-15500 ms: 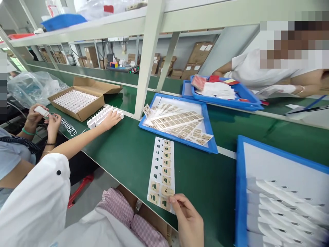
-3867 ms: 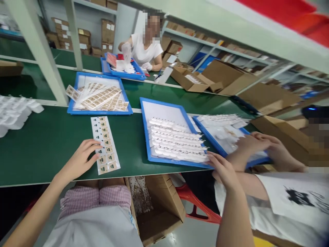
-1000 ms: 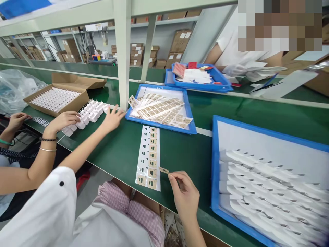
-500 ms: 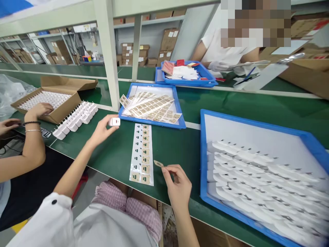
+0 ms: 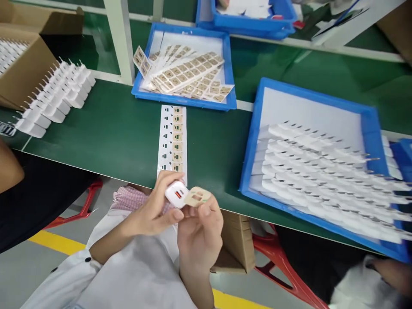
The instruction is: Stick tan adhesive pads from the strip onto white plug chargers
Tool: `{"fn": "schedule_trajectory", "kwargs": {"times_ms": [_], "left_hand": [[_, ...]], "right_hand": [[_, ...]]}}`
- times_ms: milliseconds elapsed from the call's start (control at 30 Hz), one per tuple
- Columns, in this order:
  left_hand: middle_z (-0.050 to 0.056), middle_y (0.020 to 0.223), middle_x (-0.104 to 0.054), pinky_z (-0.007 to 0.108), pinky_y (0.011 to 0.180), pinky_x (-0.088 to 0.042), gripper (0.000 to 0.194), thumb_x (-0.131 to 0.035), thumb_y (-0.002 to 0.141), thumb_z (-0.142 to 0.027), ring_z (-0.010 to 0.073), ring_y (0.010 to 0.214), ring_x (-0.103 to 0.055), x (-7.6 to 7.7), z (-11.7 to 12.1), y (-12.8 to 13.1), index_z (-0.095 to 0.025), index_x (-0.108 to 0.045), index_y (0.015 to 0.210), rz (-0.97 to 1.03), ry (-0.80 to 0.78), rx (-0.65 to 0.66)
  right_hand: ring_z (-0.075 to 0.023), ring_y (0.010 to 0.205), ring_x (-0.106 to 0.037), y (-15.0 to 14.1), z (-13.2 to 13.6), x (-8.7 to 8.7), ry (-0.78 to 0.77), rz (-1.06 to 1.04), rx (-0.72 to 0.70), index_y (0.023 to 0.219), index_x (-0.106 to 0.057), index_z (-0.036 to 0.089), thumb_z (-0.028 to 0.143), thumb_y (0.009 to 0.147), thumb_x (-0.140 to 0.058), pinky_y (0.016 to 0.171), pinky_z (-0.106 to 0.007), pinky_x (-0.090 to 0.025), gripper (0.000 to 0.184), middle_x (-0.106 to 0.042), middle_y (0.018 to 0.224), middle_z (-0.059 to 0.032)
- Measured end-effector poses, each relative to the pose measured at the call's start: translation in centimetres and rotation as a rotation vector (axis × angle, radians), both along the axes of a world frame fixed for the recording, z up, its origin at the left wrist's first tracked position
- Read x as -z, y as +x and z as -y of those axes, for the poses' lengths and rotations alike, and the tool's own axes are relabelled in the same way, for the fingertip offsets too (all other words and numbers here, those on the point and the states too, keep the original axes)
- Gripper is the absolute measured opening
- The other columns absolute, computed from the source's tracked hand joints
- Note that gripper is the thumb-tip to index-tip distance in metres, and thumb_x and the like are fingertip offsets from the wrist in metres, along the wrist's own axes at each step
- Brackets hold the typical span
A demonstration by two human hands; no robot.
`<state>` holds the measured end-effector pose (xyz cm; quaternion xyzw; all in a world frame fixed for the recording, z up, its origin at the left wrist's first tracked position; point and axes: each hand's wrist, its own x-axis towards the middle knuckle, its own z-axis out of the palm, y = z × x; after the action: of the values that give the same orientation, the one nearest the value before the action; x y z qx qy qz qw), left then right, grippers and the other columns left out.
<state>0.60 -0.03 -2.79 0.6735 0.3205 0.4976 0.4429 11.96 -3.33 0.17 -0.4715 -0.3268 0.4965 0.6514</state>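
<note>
In the head view, my 2 hands are now close together in front of me, no longer well apart. The block is no longer off to my left side. My left hand (image 5: 154, 212) holds 1 white block (image 5: 175, 195) between thumb and fingers, and the end with a red slot faces up at me. My right hand (image 5: 201, 234) pinches 1 tan sticker (image 5: 201, 195) with a cut-out in it. So now I have both things side by side, where I can see them well. The sticker's edge is right by the slot end, but I cannot tell if they touch.

The white sheet (image 5: 171, 139) lies flat on the green table (image 5: 112, 133), just past my hands. Its right side has tan stickers, and my left fingers hide some of its near end. Behind it, a blue tray (image 5: 186, 101) holds a messy pile of sheets (image 5: 189, 71). On my right, a bigger tray (image 5: 251, 137) holds rows of white plugs (image 5: 305, 171). On my left, a bunch of plugs (image 5: 61, 96) stands near a brown box (image 5: 32, 73).
</note>
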Motion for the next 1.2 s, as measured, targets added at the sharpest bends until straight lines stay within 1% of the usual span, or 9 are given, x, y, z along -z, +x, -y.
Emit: {"fn": "schedule_trajectory", "kwargs": {"times_ms": [100, 167, 233, 333, 467, 600, 733, 900, 1200], "left_hand": [[0.014, 0.133, -0.048, 0.049, 0.11, -0.05, 0.05, -0.051, 0.103, -0.053, 0.0288, 0.134, -0.052, 0.6, 0.7, 1.2, -0.028, -0.039, 0.144, 0.013, 0.076, 0.063], [0.012, 0.131, -0.051, 0.047, 0.106, -0.052, 0.042, -0.053, 0.104, -0.048, 0.026, 0.128, -0.056, 0.7, 1.0, 1.7, -0.029, -0.037, 0.138, 0.119, 0.046, 0.105], [0.01, 0.126, -0.055, 0.042, 0.097, -0.055, 0.04, -0.05, 0.104, -0.049, 0.0227, 0.117, -0.06, 0.7, 1.0, 1.6, -0.029, -0.036, 0.136, 0.197, -0.022, 0.167], [0.008, 0.115, -0.056, 0.038, 0.087, -0.055, 0.04, -0.047, 0.104, -0.052, 0.0209, 0.103, -0.06, 0.3, 0.7, 0.5, -0.027, -0.039, 0.134, 0.188, -0.068, 0.205], [0.008, 0.113, -0.052, 0.042, 0.086, -0.055, 0.044, -0.049, 0.1, -0.051, 0.0236, 0.104, -0.057, -0.2, 0.3, -0.6, -0.026, -0.043, 0.136, 0.095, 0.047, 0.139], [0.009, 0.114, -0.05, 0.044, 0.086, -0.055, 0.049, -0.046, 0.1, -0.055, 0.0248, 0.104, -0.055, -0.8, 0.2, -0.7, -0.025, -0.042, 0.138, 0.039, 0.128, 0.156], [0.009, 0.113, -0.05, 0.043, 0.086, -0.055, 0.045, -0.042, 0.103, -0.052, 0.0238, 0.104, -0.055, -1.4, 0.1, -0.6, -0.022, -0.044, 0.136, 0.015, 0.141, 0.149], [0.008, 0.11, -0.053, 0.039, 0.083, -0.055, 0.051, -0.052, 0.098, -0.057, 0.0224, 0.1, -0.056, -1.1, -0.2, -0.6, -0.018, -0.05, 0.13, 0.052, 0.194, 0.136], [0.008, 0.108, -0.054, 0.039, 0.081, -0.055, 0.046, -0.052, 0.099, -0.052, 0.0225, 0.1, -0.056, -1.1, -0.3, -0.6, -0.018, -0.051, 0.129, 0.045, 0.204, 0.114]], "right_hand": [[-0.0135, 0.057, -0.038, -0.2, -0.2, 0.3, -0.031, 0.073, 0.242, 0.073, -0.033, 0.025, 0.046, 0.099, -0.05, 0.053, -0.025, -0.041, 0.037, -0.028, 0.067, 0.0049], [-0.014, 0.056, -0.037, -0.1, -0.3, 0.0, 0.001, 0.112, 0.271, 0.073, -0.031, 0.025, 0.045, 0.1, -0.048, 0.052, -0.026, -0.039, 0.037, -0.024, 0.067, 0.005], [-0.0145, 0.057, -0.039, 0.1, -0.2, -0.3, 0.055, 0.155, 0.217, 0.072, -0.033, 0.025, 0.044, 0.1, -0.05, 0.052, -0.026, -0.038, 0.037, -0.027, 0.066, 0.0044], [-0.0152, 0.06, -0.044, 0.5, 0.4, -0.8, 0.114, 0.193, 0.092, 0.071, -0.041, 0.025, 0.041, 0.097, -0.058, 0.054, -0.027, -0.039, 0.035, -0.039, 0.064, 0.003], [-0.0156, 0.061, -0.046, 0.9, 1.4, -1.2, 0.098, 0.22, -0.034, 0.07, -0.048, 0.024, 0.037, 0.095, -0.063, 0.059, -0.03, -0.043, 0.032, -0.044, 0.063, 0.0025], [-0.0151, 0.064, -0.048, 1.2, 1.8, -1.4, 0.074, 0.168, -0.111, 0.071, -0.052, 0.024, 0.032, 0.095, -0.065, 0.062, -0.03, -0.044, 0.028, -0.045, 0.067, 0.0025], [-0.0144, 0.067, -0.047, 1.3, 2.0, -1.2, 0.053, 0.092, -0.141, 0.073, -0.055, 0.023, 0.029, 0.095, -0.066, 0.063, -0.029, -0.042, 0.026, -0.048, 0.071, 0.0022], [-0.0142, 0.067, -0.045, 1.3, 2.1, -0.8, 0.055, 0.029, -0.145, 0.074, -0.059, 0.023, 0.029, 0.093, -0.07, 0.063, -0.029, -0.04, 0.023, -0.049, 0.071, 0.0016], [-0.0135, 0.066, -0.047, 1.2, 1.7, -0.9, 0.063, 0.033, -0.15, 0.073, -0.059, 0.022, 0.028, 0.093, -0.071, 0.06, -0.027, -0.041, 0.023, -0.05, 0.07, 0.0016]]}}
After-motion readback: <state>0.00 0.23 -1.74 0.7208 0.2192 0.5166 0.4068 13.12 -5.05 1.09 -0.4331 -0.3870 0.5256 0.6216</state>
